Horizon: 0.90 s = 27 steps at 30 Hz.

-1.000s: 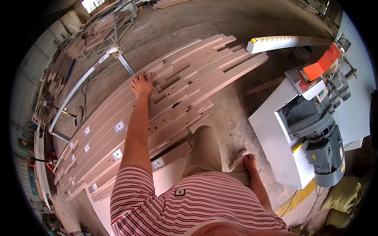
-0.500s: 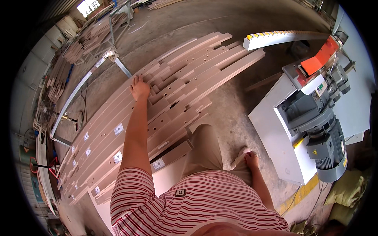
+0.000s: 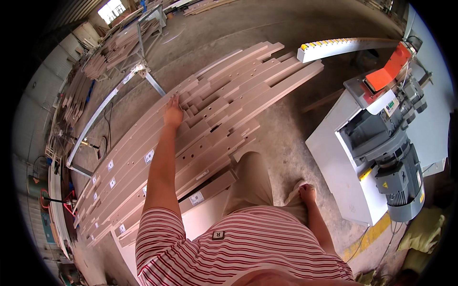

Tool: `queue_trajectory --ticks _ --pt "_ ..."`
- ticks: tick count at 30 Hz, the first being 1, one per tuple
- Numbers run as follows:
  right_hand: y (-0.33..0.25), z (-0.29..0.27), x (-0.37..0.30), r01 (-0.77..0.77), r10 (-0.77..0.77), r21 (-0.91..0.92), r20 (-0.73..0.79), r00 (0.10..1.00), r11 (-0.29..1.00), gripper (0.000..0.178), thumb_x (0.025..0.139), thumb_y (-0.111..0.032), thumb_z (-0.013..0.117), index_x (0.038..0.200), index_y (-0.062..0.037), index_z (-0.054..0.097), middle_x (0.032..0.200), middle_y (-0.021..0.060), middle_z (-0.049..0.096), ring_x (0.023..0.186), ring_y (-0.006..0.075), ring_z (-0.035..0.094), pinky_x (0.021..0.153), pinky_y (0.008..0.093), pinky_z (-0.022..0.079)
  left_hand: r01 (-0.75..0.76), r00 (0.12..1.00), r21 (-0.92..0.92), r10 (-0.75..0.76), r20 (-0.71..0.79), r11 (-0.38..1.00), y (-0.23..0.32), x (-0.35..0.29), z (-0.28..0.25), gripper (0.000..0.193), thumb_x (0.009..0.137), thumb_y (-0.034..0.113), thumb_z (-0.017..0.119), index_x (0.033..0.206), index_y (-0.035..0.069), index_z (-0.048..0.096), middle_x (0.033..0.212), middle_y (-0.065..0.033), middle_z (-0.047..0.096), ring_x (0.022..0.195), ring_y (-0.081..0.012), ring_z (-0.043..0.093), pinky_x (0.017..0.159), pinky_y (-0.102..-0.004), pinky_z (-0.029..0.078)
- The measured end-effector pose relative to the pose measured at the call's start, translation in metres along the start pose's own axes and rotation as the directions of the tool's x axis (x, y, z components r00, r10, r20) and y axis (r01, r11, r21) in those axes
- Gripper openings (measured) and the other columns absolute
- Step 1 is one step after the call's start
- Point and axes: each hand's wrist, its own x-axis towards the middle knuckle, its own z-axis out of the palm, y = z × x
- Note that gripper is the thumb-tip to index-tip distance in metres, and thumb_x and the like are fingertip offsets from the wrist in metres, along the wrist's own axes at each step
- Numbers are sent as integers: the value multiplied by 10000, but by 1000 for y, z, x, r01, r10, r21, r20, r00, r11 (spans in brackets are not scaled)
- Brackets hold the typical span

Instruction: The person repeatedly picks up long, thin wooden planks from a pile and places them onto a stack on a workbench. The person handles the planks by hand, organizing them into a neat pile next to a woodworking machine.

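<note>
Pinkish-brown boards (image 3: 243, 105) lie side by side in a wide stack of uneven lengths. Several have round holes, and some carry white labels (image 3: 149, 156). My left arm stretches across them, and my left hand (image 3: 173, 114) rests on the boards near the far side, fingers extended and holding nothing I can see. Low beside my leg, my right hand (image 3: 307, 193) hangs with its fingers curled. Whether anything lies inside those fingers is hidden. A light shoe (image 3: 296, 189) shows just beyond it on the floor.
To the right stands a white machine (image 3: 341, 157) with a grey motor (image 3: 400, 186) and an orange guard (image 3: 387, 71). A roller rail (image 3: 343, 47) extends from it toward the boards. Left of the stack is a metal frame (image 3: 98, 114). More boards (image 3: 114, 52) lie farther back.
My left hand has shifted slightly nearer and its fingers, spread before, are now closer together. The whole view has moved a little; the boards stay in place.
</note>
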Motion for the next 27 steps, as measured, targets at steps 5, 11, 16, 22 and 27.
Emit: queue_trajectory --ticks 5,11,16,22,27 --pt "-18 -14 -15 -3 3 35 -6 1000 999 203 852 -213 583 853 -29 670 706 71 678 570 149 632 556 305 510 109 986 26 -112 126 994 12 -2 5 582 936 300 396 1478 112 298 1547 -84 271 1439 -221 217 1158 -416 197" --pt "-27 -18 -19 3 -3 7 -11 1000 1000 206 847 -216 587 847 -28 669 697 75 678 573 161 640 564 314 511 50 971 225 -100 216 973 47 -12 -19 650 905 351 412 1493 109 272 1575 -86 196 1459 -234 152 1172 -422 140" --pt "-8 -11 -10 19 -19 -31 -26 999 999 210 856 -223 585 858 -31 671 702 69 680 577 152 640 565 310 512 -9 979 193 -31 202 981 34 -5 -8 639 890 330 441 1475 107 315 1579 -108 173 1460 -256 143 1172 -428 139" --pt "-13 -15 -13 -5 4 -15 -13 1000 1000 196 859 -210 591 879 -31 669 728 66 685 594 147 643 570 301 518 -89 969 156 49 240 984 15 -4 -3 572 925 314 441 1449 99 364 1564 -132 209 1452 -261 174 1168 -429 152" --pt "-19 -14 -16 -31 31 93 2 1000 995 189 860 -192 577 896 -29 666 732 67 684 608 148 648 574 302 524 12 988 -166 13 151 986 0 -5 -5 586 974 444 368 1438 86 382 1534 -134 282 1427 -259 241 1157 -428 178"
